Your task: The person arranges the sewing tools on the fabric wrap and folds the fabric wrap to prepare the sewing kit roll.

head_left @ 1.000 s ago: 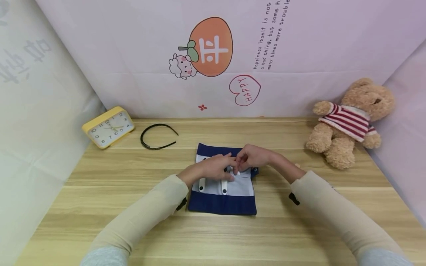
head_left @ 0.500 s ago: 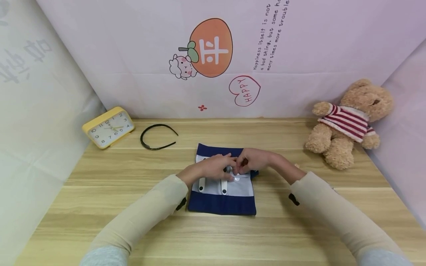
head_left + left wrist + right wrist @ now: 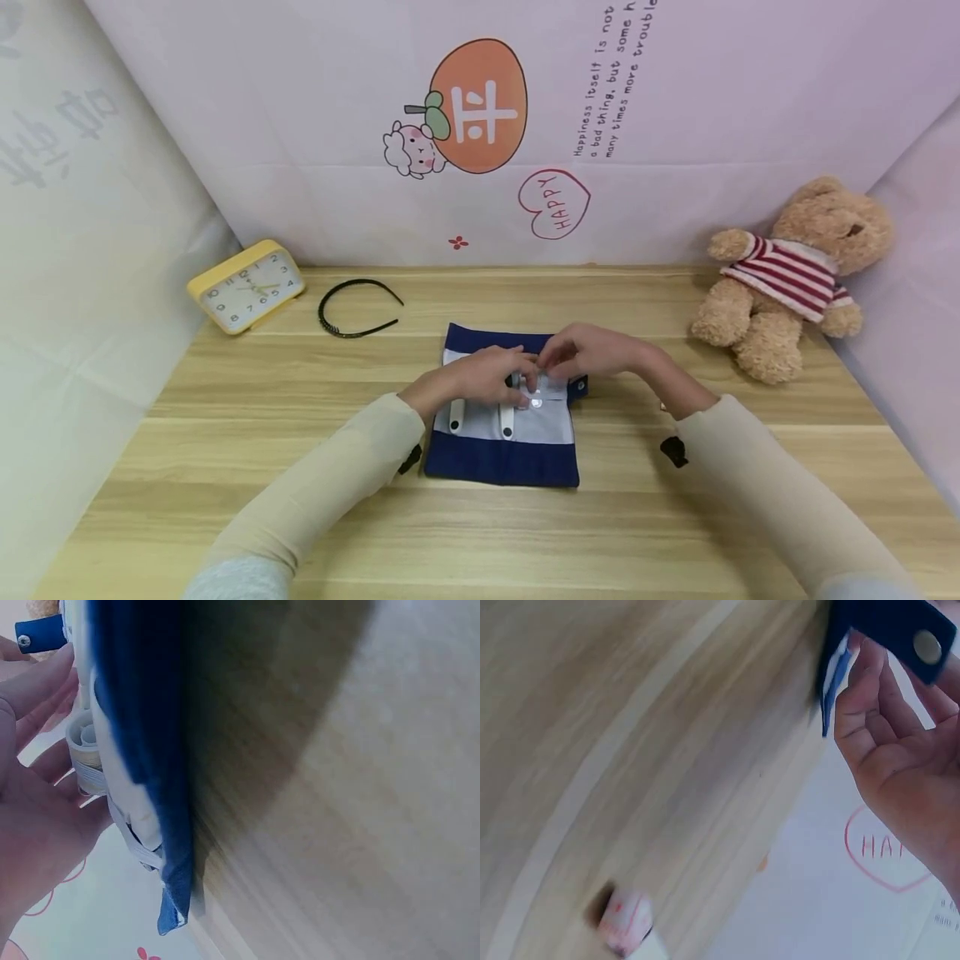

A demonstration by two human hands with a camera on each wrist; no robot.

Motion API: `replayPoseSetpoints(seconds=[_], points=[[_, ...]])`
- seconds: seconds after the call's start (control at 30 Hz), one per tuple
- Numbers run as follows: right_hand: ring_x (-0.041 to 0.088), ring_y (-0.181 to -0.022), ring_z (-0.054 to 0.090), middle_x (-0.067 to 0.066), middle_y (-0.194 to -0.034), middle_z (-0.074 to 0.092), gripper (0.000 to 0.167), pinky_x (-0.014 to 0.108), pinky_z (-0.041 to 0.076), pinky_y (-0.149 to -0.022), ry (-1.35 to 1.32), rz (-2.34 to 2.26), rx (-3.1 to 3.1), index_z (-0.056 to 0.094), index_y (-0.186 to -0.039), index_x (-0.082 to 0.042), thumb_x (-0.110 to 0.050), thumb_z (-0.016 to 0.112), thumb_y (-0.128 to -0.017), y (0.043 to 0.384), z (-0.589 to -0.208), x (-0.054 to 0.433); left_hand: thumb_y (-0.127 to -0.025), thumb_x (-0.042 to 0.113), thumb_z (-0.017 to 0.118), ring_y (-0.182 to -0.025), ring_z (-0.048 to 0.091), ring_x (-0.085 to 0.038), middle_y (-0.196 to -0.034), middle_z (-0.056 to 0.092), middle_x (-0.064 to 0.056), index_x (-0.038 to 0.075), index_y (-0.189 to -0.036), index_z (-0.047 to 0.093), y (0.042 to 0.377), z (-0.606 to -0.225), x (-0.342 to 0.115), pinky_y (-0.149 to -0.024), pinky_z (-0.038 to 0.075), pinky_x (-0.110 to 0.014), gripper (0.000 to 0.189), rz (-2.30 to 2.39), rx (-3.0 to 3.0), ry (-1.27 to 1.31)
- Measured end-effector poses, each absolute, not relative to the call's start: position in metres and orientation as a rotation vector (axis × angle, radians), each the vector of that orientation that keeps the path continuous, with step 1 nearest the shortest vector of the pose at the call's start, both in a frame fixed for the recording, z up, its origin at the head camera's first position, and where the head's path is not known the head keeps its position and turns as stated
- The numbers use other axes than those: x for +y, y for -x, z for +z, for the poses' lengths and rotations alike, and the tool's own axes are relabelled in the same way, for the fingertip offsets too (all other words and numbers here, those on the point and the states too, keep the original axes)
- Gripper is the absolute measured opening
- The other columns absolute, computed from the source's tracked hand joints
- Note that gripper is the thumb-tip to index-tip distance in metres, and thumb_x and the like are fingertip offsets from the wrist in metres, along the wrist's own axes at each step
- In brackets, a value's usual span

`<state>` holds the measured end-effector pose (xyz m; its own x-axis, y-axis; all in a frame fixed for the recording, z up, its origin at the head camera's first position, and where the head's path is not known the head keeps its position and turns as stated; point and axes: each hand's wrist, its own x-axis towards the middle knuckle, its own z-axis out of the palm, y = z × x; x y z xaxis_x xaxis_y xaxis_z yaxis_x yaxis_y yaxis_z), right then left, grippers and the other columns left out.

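A navy and light-grey cloth pouch (image 3: 501,462) lies unfolded on the table, with white straps (image 3: 456,415) bearing dark snaps. My left hand (image 3: 487,377) rests across its middle, fingers extended toward the right hand. Beside those fingers, in the left wrist view, is a spool of pale thread (image 3: 87,754) under an elastic band. Over the pouch's upper right is my right hand (image 3: 592,350), fingers loosely bent, thumb a little apart; its fingertips are partly hidden. A small shiny whitish piece (image 3: 536,402) shows just below. A navy snap tab (image 3: 579,387) sticks out at the right.
At the back left stand a yellow clock (image 3: 247,287) and a black headband (image 3: 360,308). A teddy bear (image 3: 787,283) in a striped sweater sits at the back right. A small white item with red marks (image 3: 626,921), blurred, lies right of the pouch.
My right hand has drawn back slightly up and right, its thumb and fingers loosening. The small whitish piece, earlier mostly behind its fingers, now lies uncovered. The left hand has stayed in place.
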<state>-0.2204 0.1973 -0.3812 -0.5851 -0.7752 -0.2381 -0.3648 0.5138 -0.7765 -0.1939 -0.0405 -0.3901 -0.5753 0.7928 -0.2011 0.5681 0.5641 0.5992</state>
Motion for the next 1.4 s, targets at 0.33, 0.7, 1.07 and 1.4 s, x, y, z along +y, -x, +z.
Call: replayPoseSetpoints(seconds=[0.33, 0.7, 1.07, 1.4], points=[[0.025, -0.101, 0.066, 0.010, -0.109, 0.072, 0.021, 0.034, 0.055, -0.086, 0.849, -1.015, 2.332, 0.071, -0.114, 0.001, -0.012, 0.069, -0.097, 0.205, -0.372, 0.247, -0.097, 0.025, 0.071, -0.123, 0.056, -0.015, -0.138, 0.062, 0.000, 0.016, -0.116, 0.072, 0.194, -0.392, -0.028, -0.103, 0.045, -0.035, 0.021, 0.658, 2.435, -1.138], [0.024, -0.104, 0.063, 0.011, -0.118, 0.068, 0.038, 0.034, 0.054, -0.084, 0.584, -0.946, 2.450, 0.068, -0.123, 0.000, -0.021, 0.076, -0.093, 0.183, -0.370, 0.309, -0.096, 0.022, 0.073, -0.152, 0.024, -0.029, -0.156, 0.044, -0.010, 0.013, -0.125, 0.072, 0.190, -0.397, -0.021, -0.122, 0.021, -0.043, 0.030, 0.570, 2.407, -1.157], [0.021, -0.091, 0.061, 0.011, -0.109, 0.068, 0.041, 0.029, 0.052, -0.073, 0.534, -0.916, 2.426, 0.066, -0.119, 0.006, -0.014, 0.081, -0.087, 0.179, -0.377, 0.340, -0.095, 0.020, 0.074, -0.153, 0.020, -0.028, -0.159, 0.041, -0.008, 0.014, -0.120, 0.072, 0.190, -0.398, -0.022, -0.122, 0.020, -0.045, 0.025, 0.554, 2.406, -1.145], [0.019, -0.084, 0.060, 0.008, -0.095, 0.066, 0.029, 0.030, 0.053, -0.066, 0.489, -0.869, 2.461, 0.065, -0.111, 0.007, -0.007, 0.078, -0.089, 0.186, -0.384, 0.343, -0.095, 0.020, 0.074, -0.153, 0.020, -0.030, -0.159, 0.040, -0.008, 0.015, -0.112, 0.070, 0.190, -0.398, -0.022, -0.121, 0.020, -0.050, 0.018, 0.555, 2.397, -1.148]])
